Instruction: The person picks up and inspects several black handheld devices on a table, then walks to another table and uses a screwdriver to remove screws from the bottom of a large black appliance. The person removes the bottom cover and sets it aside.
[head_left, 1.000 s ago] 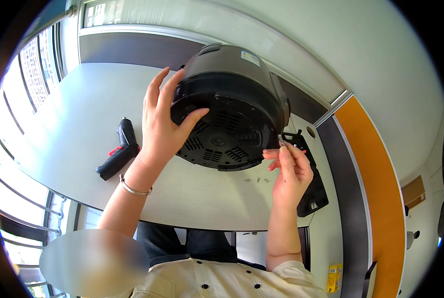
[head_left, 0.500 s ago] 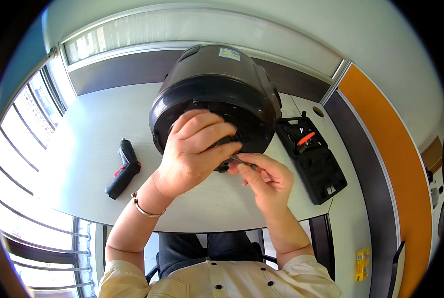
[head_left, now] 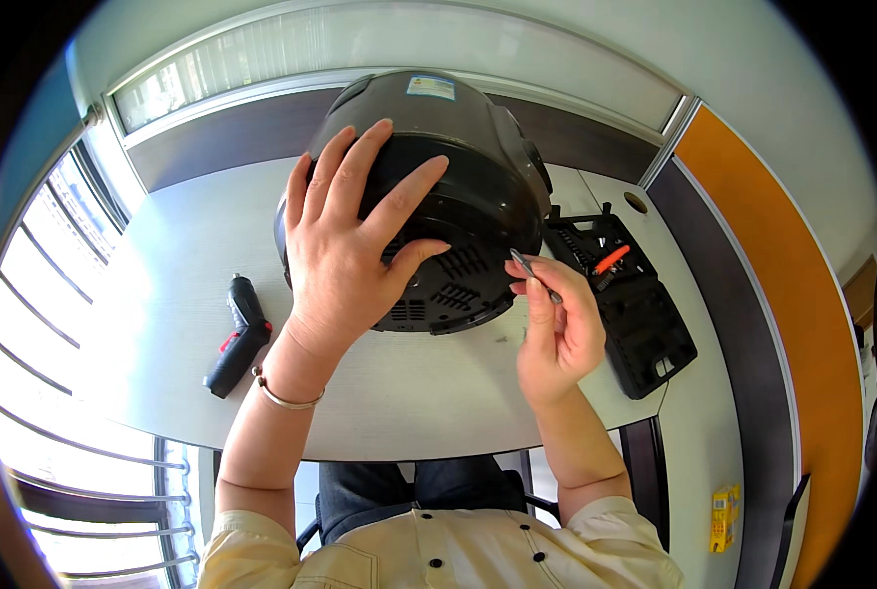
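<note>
A dark electric cooker (head_left: 487,191), rounded and glossy, lies tipped on the table with its slotted base turned toward me. My left hand (head_left: 345,240) rests on its lower left side and base, fingers spread apart, holding nothing. To the right of the base, my right hand (head_left: 563,329) pinches a small metal screwdriver bit (head_left: 524,263) between thumb and fingers. The bit slants up and left, clear of the cooker. Part of the base is hidden behind my left hand.
On the left of the table lies a black cordless screwdriver (head_left: 242,339) with red parts. An open black tool case (head_left: 646,334) holds bits and an orange-red piece (head_left: 612,259) at right. A partition (head_left: 595,128) stands behind; a yellow packet (head_left: 724,518) is at lower right.
My left hand has moved up and left and spread its fingers. My right hand has drawn the bit away from the base to the right. The cooker has shifted slightly, showing more base slots.
</note>
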A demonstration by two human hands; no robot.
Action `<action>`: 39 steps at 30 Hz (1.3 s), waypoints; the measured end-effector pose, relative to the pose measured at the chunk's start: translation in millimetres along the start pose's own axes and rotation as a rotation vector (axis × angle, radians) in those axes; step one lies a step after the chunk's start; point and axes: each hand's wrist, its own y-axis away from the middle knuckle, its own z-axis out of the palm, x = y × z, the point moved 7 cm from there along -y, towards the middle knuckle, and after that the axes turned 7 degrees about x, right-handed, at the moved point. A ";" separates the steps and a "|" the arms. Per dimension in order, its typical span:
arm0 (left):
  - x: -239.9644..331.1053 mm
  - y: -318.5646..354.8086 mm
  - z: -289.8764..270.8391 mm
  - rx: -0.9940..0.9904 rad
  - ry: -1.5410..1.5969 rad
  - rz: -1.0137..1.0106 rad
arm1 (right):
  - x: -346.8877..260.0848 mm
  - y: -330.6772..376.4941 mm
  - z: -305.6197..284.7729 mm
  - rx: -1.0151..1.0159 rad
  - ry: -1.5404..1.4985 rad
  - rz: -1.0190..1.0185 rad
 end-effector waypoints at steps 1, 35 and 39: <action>1.8 0.0 -0.7 -0.003 -0.006 0.002 | -0.6 -0.5 1.0 -0.002 0.013 -0.015; 5.7 6.0 -2.2 0.022 -0.082 -0.099 | 11.8 -3.1 5.9 0.080 0.147 -0.077; 5.3 5.8 -2.5 0.026 -0.082 -0.097 | 11.9 -4.3 8.1 0.073 0.137 -0.099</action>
